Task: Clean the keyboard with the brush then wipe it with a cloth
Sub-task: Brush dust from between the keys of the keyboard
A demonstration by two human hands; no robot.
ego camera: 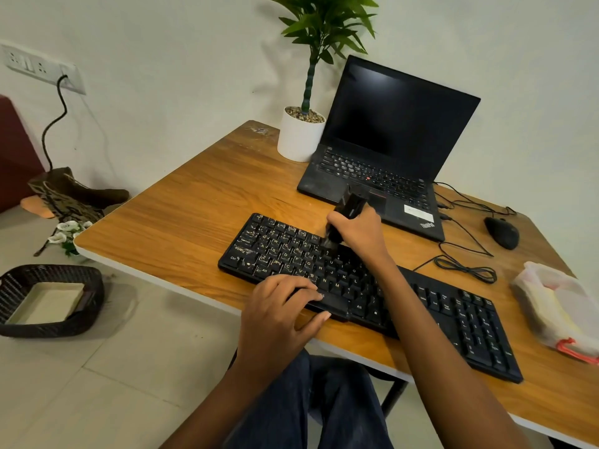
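A black keyboard (453, 319) lies at a slant across the wooden table (181, 222), its left keys flecked with pale dust. My right hand (359, 233) is closed around a black brush (348, 207), whose bristles touch the upper-middle key rows. My left hand (278, 309) rests on the keyboard's front edge, fingers over the space bar and thumb along the front rim, holding the keyboard in place. A folded cloth in a clear plastic bag (557, 309) lies on the table at the right.
An open black laptop (389, 140) stands behind the keyboard, beside a white potted plant (299, 134). A black mouse (502, 233) and loose cables (466, 267) lie at the right. On the floor at left sit a dark woven basket (48, 299) and a bag (68, 196).
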